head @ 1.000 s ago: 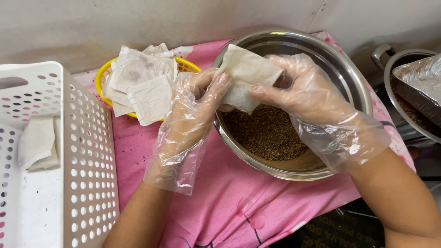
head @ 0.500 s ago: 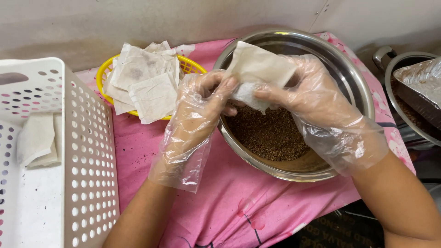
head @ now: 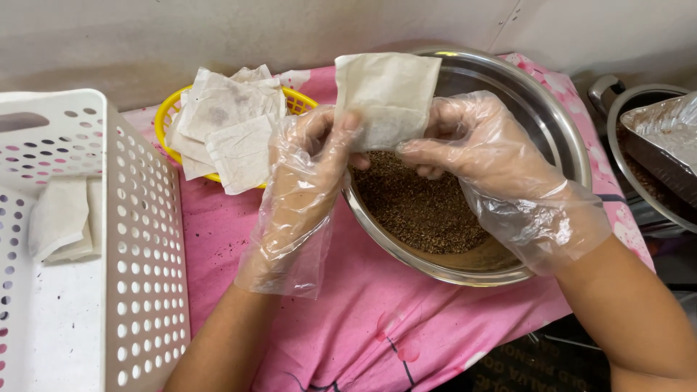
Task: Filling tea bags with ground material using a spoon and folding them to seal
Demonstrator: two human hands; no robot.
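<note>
Both my hands wear loose clear plastic gloves. My left hand [head: 308, 170] and my right hand [head: 475, 149] together grip the lower edge of a white paper filter pouch [head: 385, 94], held upright over a steel bowl [head: 559, 127]. The bowl holds a layer of brown ground spice or grain [head: 421, 210]. Left of my hands, a yellow basket [head: 168, 116] carries a heap of several flat empty pouches [head: 225, 123].
A white perforated plastic crate [head: 145, 239] stands at the left with filled pouches [head: 62, 221] inside. Everything rests on a pink cloth [head: 363, 327]. At the right edge sits another metal pot [head: 617, 109] holding a foil-lined tray [head: 664, 141]. A pale wall runs behind.
The pouch has gone from tilted to upright and now stands higher over the bowl's near-left rim. Both hands shifted slightly with it.
</note>
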